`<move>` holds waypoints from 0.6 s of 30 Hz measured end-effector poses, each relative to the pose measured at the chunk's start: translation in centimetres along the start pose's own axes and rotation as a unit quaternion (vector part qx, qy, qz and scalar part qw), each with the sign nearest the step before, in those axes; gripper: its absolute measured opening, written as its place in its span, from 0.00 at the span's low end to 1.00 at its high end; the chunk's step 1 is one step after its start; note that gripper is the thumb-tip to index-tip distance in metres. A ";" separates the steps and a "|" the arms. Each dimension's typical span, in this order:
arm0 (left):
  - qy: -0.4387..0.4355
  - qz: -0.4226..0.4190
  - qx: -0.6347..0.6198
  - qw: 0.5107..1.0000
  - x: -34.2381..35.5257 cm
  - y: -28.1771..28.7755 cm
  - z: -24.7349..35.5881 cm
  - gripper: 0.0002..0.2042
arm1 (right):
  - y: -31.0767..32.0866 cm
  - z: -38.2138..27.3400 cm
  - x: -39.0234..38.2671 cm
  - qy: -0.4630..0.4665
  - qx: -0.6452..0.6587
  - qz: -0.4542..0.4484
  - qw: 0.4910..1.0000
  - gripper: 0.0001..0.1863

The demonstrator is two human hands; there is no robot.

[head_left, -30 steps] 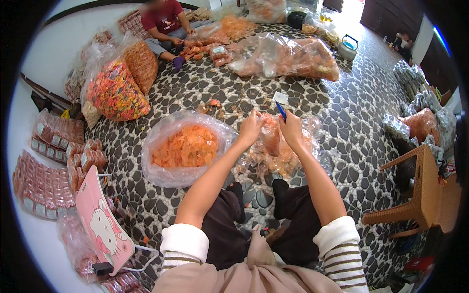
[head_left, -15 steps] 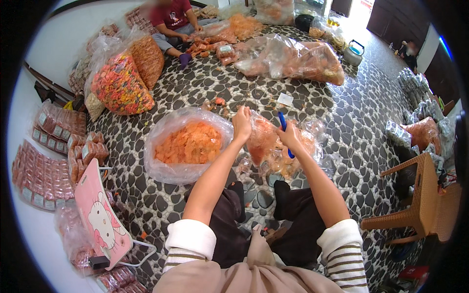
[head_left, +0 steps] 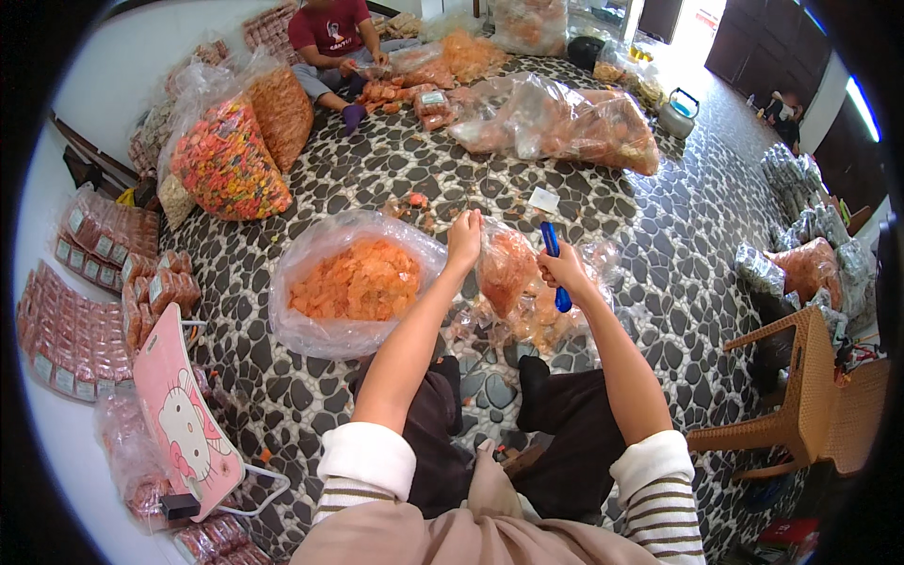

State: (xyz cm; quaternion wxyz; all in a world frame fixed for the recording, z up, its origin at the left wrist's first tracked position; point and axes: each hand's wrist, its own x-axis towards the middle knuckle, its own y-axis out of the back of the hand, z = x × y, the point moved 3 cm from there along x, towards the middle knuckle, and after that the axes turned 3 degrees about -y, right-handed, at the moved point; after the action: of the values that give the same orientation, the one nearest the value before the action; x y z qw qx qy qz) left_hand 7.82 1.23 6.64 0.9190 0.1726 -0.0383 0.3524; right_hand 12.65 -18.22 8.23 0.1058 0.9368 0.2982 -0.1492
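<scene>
My left hand is closed on the gathered top of a clear plastic bag filled with orange-brown snack pieces, which hangs just to its right. A long blue hand tool is gripped in my right hand; its ends stick out above and below the fist, and its exact kind is unclear. The tool stands a little apart from the bag. To the left, a large clear plastic sack lies wide open around a heap of orange chips. Crumpled plastic with more orange pieces lies below and behind my right hand.
Big snack sacks stand at the back left, and a long filled sack lies ahead. Packed pouches and a pink folding table line the left. A brown chair is at right. Another person sits at the back.
The bag has swung clear of the crumpled plastic and hangs from my left hand. My right hand has shifted slightly down with the blue tool, whose broader side now shows. The view has turned slightly.
</scene>
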 end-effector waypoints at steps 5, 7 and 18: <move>0.050 -0.084 -0.332 0.938 -2.3 -1.5 0.5 0.26 | -1.4 -2.5 -0.7 0.002 0.232 -0.056 0.971 0.07; 0.036 -0.085 -0.277 0.956 -3.6 -2.0 0.4 0.30 | -1.8 -3.4 -0.8 0.035 0.306 -0.044 0.950 0.07; -0.065 -0.075 -0.074 0.992 -2.9 -0.1 4.6 0.23 | -0.4 -4.9 -1.8 0.077 0.257 -0.057 0.962 0.08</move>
State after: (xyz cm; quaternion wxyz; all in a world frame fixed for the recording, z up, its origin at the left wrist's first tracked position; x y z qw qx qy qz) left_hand 5.99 -2.26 10.41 0.9487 0.1285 -0.1107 0.2669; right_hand 12.07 -17.46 13.34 -0.1704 0.9225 0.3103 -0.1537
